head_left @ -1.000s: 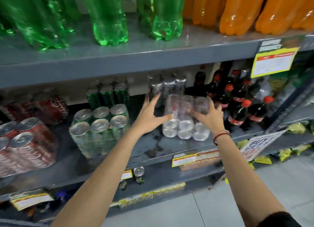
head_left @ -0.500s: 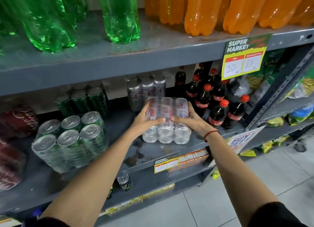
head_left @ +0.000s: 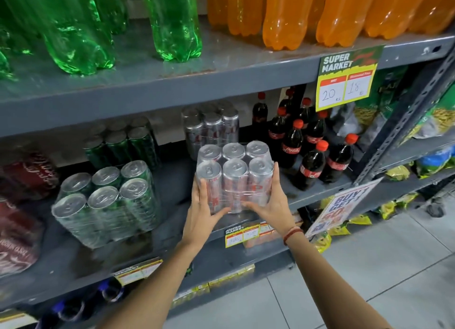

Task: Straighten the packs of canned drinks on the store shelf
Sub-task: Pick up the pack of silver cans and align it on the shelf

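Observation:
A shrink-wrapped pack of silver cans (head_left: 234, 171) stands upright near the front edge of the grey middle shelf (head_left: 172, 242), tops facing up. My left hand (head_left: 200, 210) grips its lower left side and my right hand (head_left: 272, 203) grips its lower right side, thumbs across the front. Behind it stands another silver can pack (head_left: 211, 129). To the left a green can pack (head_left: 108, 200) leans tilted toward me, with a second green pack (head_left: 120, 144) upright behind it. Red can packs (head_left: 19, 220) lie at the far left.
Cola bottles with red caps (head_left: 310, 151) stand close to the right of the held pack. Green bottles (head_left: 73, 28) and orange bottles (head_left: 307, 11) fill the top shelf. A price sign (head_left: 347, 80) hangs from that shelf's edge. A slanted metal upright (head_left: 403, 122) bounds the right side; snack bags (head_left: 438, 122) lie beyond.
The silver can pack lay on its side with can bottoms toward me; both hands have turned it upright and drawn it toward the shelf's front edge. My view shifted left.

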The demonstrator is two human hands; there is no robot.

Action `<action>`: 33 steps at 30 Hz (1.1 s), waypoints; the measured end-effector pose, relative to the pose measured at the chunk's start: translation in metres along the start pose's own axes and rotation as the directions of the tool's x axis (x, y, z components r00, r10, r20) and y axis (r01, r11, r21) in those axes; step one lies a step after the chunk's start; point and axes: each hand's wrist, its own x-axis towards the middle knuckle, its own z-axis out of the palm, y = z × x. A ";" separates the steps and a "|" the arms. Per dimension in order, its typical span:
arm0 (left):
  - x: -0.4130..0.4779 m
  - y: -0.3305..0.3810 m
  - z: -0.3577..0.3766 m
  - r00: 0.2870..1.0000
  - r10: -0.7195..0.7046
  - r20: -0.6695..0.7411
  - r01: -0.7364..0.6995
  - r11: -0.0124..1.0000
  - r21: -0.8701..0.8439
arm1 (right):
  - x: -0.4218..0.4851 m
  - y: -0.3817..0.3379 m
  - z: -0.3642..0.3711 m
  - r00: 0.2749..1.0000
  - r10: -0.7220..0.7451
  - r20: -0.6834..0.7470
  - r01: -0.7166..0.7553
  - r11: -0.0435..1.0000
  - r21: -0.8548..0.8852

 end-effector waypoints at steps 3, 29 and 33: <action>0.004 -0.003 -0.008 0.997 -0.003 0.073 -0.003 0.997 0.083 | 0.006 -0.003 -0.002 0.998 -0.067 0.013 0.067 0.998 -0.007; 0.156 0.028 -0.044 0.846 -0.156 0.510 0.347 0.887 -0.306 | -0.041 -0.092 0.082 0.869 0.144 -0.474 -0.077 0.984 0.159; 0.144 0.037 -0.053 0.927 -0.217 0.306 0.307 0.908 -0.284 | -0.034 -0.091 0.066 0.892 0.117 -0.436 -0.023 0.976 0.215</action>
